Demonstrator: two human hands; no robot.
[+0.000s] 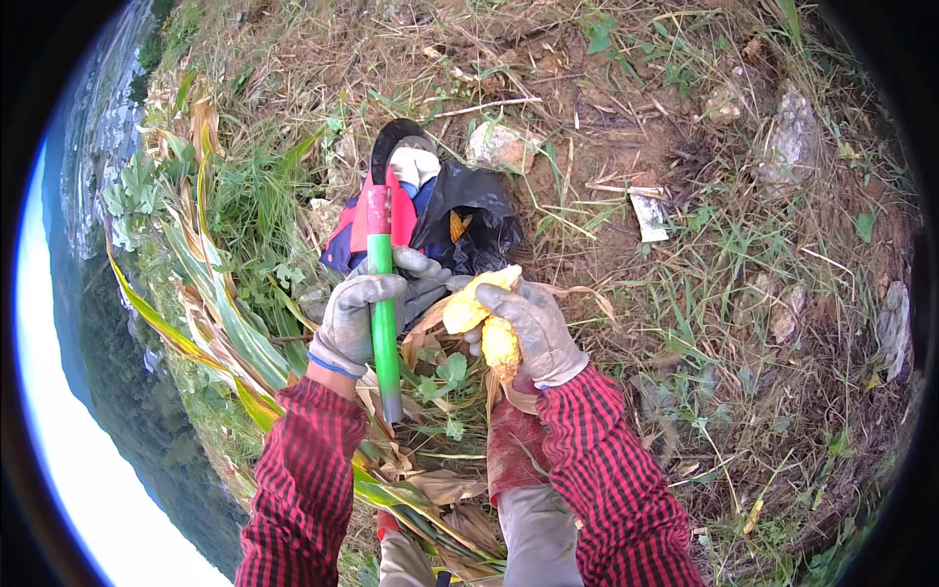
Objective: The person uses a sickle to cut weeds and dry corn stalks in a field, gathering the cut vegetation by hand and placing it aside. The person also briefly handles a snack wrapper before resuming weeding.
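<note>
My left hand [359,312], in a grey-coated work glove, grips the green and red handle of a sickle [381,286] held upright in the picture. The sickle's dark curved blade arches at the top. My right hand [535,326], gloved the same way, holds two pieces of bumpy yellow produce [484,304], which look like small or broken corn ears; the glove hides part of them. Beyond both hands lie a black plastic bag [477,209] with something orange-yellow inside, and a pink and navy cloth or bag [359,224] with a whitish glove-like item [415,165].
Corn stalks and leaves [227,323] lie at the left and around my boots. A pale rock [505,147] and a small white packet [649,214] rest on the grassy soil. More rocks [792,139] stand at the right. The hillside drops away at far left.
</note>
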